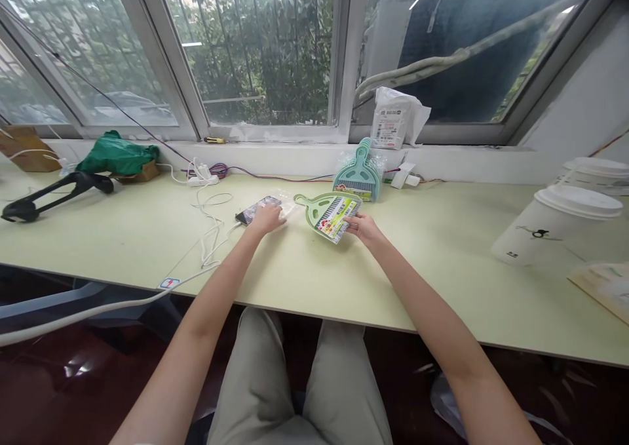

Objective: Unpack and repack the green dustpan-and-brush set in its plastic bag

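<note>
Head view: right hand (364,227) pinches the dustpan (328,212) at its near edge, handle pointing left toward the left hand (268,220), fingers flat on a bag (280,204)

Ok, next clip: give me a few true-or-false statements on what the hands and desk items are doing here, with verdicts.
1. The right hand grips the edge of the green dustpan. True.
2. The left hand is lifted clear of the desk. False: it rests on the clear plastic wrapper beside the phone.
3. The small brush leans near the windowsill behind the dustpan. True.
4. The lidded white cups stand at the far left of the desk. False: they are at the right.
5. The green bag lies at the left, by the window. True.
</note>
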A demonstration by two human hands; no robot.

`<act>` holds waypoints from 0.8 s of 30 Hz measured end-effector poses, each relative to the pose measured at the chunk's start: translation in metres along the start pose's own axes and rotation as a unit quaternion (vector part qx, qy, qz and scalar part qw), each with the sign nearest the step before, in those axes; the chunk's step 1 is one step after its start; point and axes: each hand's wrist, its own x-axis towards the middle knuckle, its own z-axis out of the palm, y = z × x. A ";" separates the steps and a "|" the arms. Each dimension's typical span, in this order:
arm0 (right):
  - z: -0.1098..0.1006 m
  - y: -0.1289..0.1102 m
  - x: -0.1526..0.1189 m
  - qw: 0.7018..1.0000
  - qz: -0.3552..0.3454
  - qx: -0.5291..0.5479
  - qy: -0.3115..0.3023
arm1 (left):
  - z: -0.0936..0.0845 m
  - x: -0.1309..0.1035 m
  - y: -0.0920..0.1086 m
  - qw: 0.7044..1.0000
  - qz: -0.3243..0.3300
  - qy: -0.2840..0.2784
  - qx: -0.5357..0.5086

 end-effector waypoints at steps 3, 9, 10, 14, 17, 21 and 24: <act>0.001 -0.001 -0.001 0.998 0.044 -0.031 -0.032 | 0.009 0.000 0.013 1.000 -0.029 0.003 -0.008; 0.003 0.004 0.000 0.999 0.043 -0.022 0.016 | 0.003 0.001 0.018 0.996 -0.060 0.055 -0.020; 0.004 0.006 0.000 0.999 0.030 -0.013 0.029 | 0.001 0.000 0.019 0.996 -0.059 0.067 -0.024; 0.008 0.009 -0.003 0.999 -0.008 0.008 0.030 | -0.004 -0.004 0.035 0.993 -0.022 0.111 -0.035; 0.014 0.009 -0.007 1.000 -0.017 0.018 0.004 | -0.006 -0.004 0.050 0.984 0.033 0.164 -0.064; 0.018 0.010 -0.008 0.997 -0.063 0.040 0.016 | -0.015 -0.005 0.068 0.961 0.092 0.217 -0.143; 0.017 0.009 -0.007 0.993 -0.102 0.056 0.029 | -0.029 -0.008 0.081 0.936 0.141 0.237 -0.220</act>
